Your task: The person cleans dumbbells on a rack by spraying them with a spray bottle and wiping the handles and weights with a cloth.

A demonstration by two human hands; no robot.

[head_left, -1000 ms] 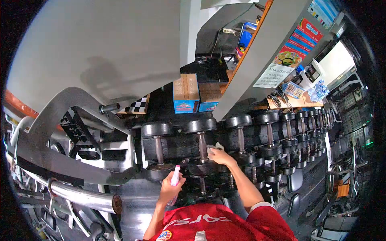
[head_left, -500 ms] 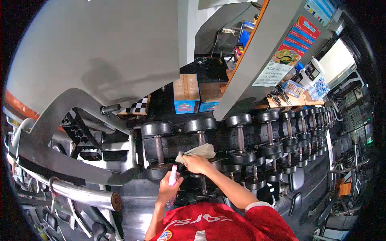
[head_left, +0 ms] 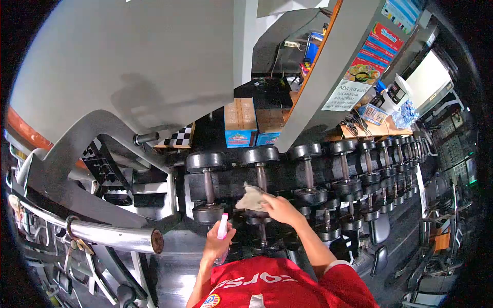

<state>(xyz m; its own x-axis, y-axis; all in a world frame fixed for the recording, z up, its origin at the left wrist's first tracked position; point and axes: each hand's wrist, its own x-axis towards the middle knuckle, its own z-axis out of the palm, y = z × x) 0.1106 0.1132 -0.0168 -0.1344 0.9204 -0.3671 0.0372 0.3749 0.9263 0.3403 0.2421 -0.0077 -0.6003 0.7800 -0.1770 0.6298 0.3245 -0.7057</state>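
Note:
My left hand (head_left: 217, 242) is closed round a spray bottle (head_left: 222, 227) with a white and pink top, held upright in front of my red shirt. A pale cloth (head_left: 250, 198) is gripped in my right hand (head_left: 280, 209), which lies over the near end of the second dumbbell (head_left: 261, 174) from the left. The cloth covers part of that dumbbell's handle and near head. To the left, the first dumbbell (head_left: 209, 187) rests on the rack, beyond the spray bottle. Most of the bottle's body is hidden by my fingers.
Several more dumbbells (head_left: 308, 172) line the two-tier rack to the right. Behind it stand cardboard boxes (head_left: 240, 117) and a grey pillar (head_left: 313, 87). At left are a grey machine frame (head_left: 36, 179) and a metal bar (head_left: 113, 232).
My right hand has moved right with the cloth, which now hangs to the left of the fingers. The left hand keeps the spray bottle in nearly the same place. The view has shifted slightly.

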